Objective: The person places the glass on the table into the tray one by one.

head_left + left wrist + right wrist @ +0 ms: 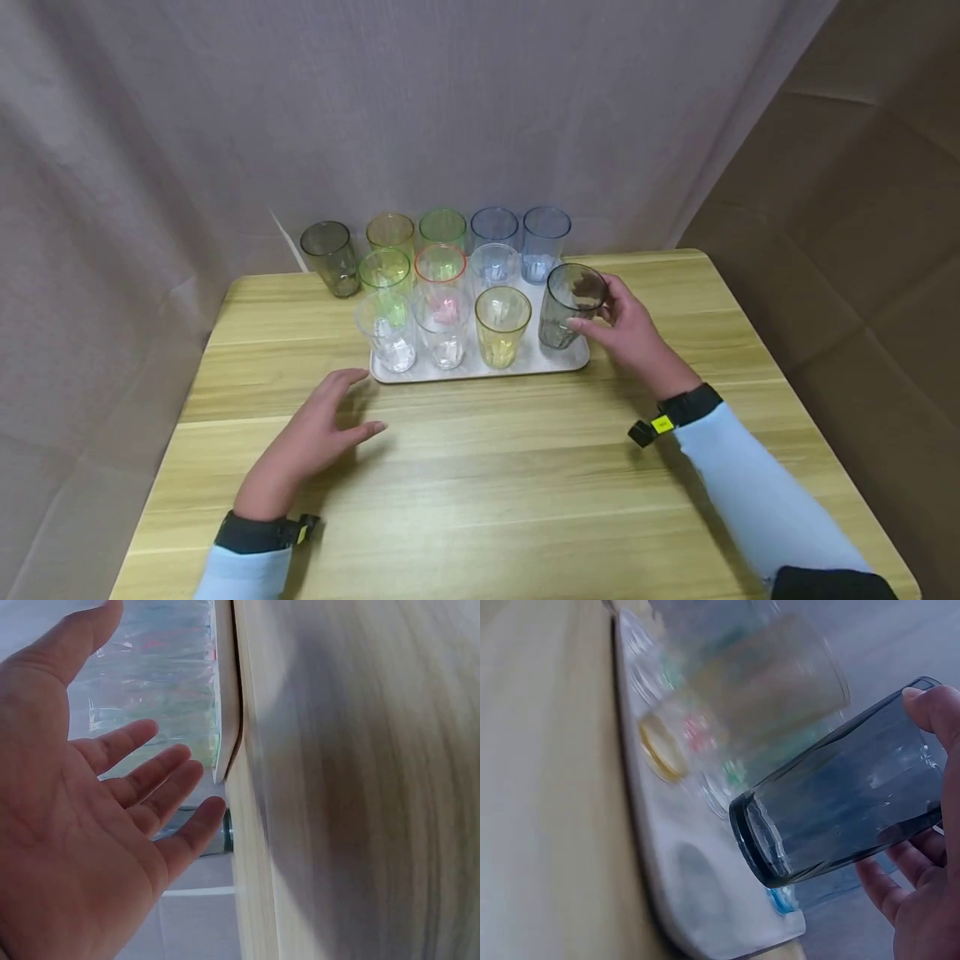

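Observation:
My right hand (633,337) grips a smoky grey drinking glass (557,315) near its rim, thumb on the near side and fingers behind. Its base (757,840) hangs over the right front of the white tray (705,900), casting a shadow there. Next to it on the tray stands a yellow glass (502,333). My left hand (311,429) is over the table by the tray's front left corner, holding nothing, with fingers spread and palm showing in the left wrist view. Nearest to it is a clear glass (390,337) at that corner.
Several glasses share the tray, among them a blue glass (545,242), an amber glass (392,233) and a red-rimmed glass (441,287), packed close together. Off the tray, a dark grey glass (333,262) stands at the table's back left. Grey curtain (450,108) hangs behind the wooden table (480,500).

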